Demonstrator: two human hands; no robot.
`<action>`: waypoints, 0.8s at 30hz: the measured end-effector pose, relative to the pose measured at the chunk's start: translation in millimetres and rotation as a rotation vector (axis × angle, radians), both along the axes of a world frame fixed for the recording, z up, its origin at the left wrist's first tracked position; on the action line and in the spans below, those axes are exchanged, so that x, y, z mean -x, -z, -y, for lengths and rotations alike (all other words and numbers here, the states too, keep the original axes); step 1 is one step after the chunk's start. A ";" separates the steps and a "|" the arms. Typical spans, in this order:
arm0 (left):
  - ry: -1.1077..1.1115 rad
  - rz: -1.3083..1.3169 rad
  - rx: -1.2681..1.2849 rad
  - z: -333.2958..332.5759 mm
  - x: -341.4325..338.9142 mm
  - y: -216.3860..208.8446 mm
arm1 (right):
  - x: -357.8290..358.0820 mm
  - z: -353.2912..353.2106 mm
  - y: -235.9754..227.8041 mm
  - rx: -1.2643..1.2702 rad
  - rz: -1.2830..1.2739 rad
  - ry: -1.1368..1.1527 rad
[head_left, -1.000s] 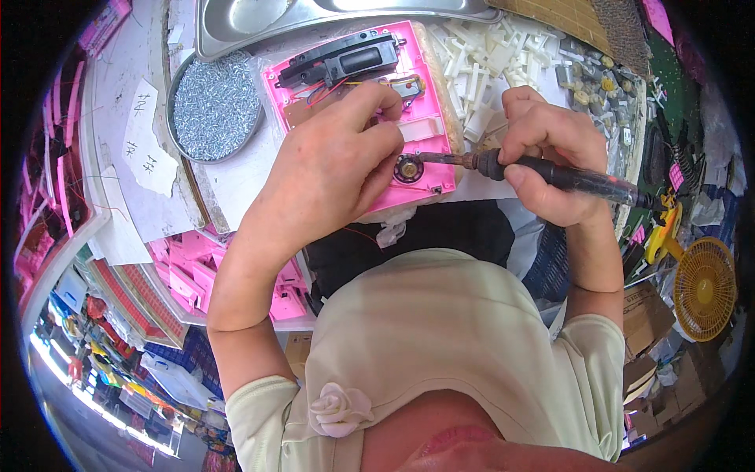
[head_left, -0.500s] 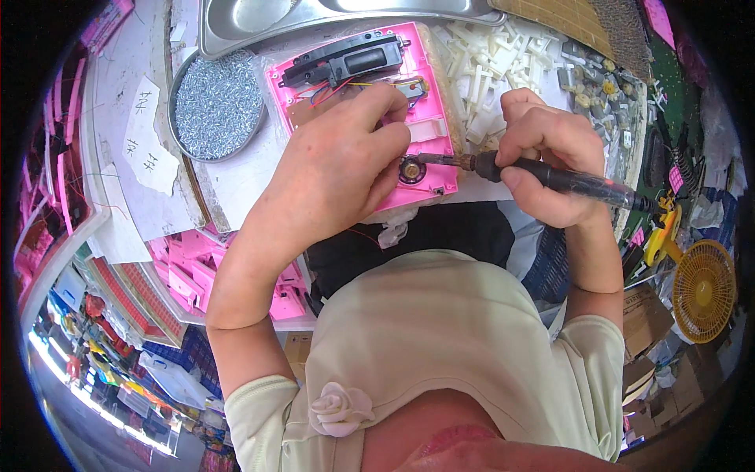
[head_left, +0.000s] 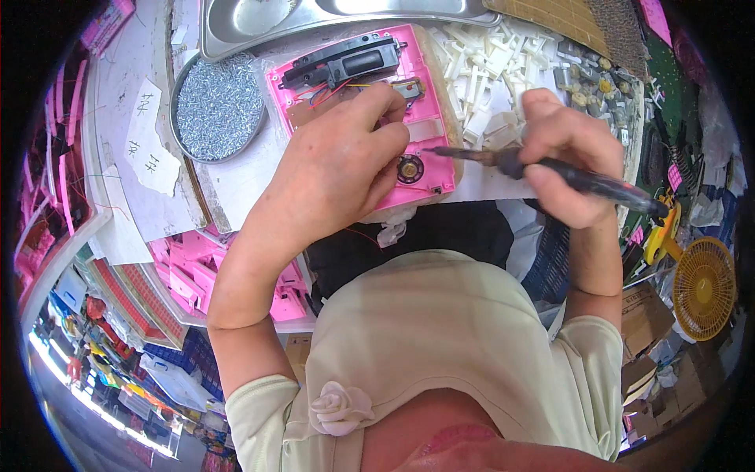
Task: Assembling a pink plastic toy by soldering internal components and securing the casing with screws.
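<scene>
A pink plastic housing lies in front of me with its inside facing up. It carries a black molded part, a small round speaker and thin coloured wires. Over its left side rests my left hand, fingers bent and closed near the speaker. What they pinch, if anything, is hidden. In my right hand is a soldering iron with a black handle. Its dark tip points left and appears above the housing, just beyond the speaker.
A round tin of small screws stands left of the housing, a metal tray behind it. White plastic parts and small motors pile up at the right. Pink parts lie left of my lap. A yellow fan is far right.
My right hand has moved right with the soldering iron, drawing its tip off the speaker's edge. My left hand and the housing are nearly unmoved.
</scene>
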State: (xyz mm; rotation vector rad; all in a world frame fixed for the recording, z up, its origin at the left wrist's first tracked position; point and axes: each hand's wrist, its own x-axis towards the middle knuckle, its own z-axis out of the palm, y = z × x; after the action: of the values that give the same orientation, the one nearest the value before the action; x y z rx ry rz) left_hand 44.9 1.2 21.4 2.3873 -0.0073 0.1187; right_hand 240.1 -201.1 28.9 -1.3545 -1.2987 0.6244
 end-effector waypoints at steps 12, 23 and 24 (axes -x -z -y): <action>0.003 0.004 -0.087 7.3 -6.8 -6.1 | -61.0 298.7 -52.2 -0.234 -0.238 1.235; -0.013 -0.073 -0.084 17.0 -6.9 -12.6 | -119.7 305.7 -37.0 -0.221 -0.056 1.618; -0.010 -0.072 -0.091 17.5 -7.8 -12.6 | -138.4 319.2 -23.5 -0.168 -0.154 1.548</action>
State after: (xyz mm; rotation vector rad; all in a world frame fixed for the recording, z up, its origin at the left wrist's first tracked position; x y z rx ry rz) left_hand 52.7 -16.2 34.0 2.4809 0.0333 0.0382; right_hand 378.5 -520.3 52.4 -1.6518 0.0643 -0.4489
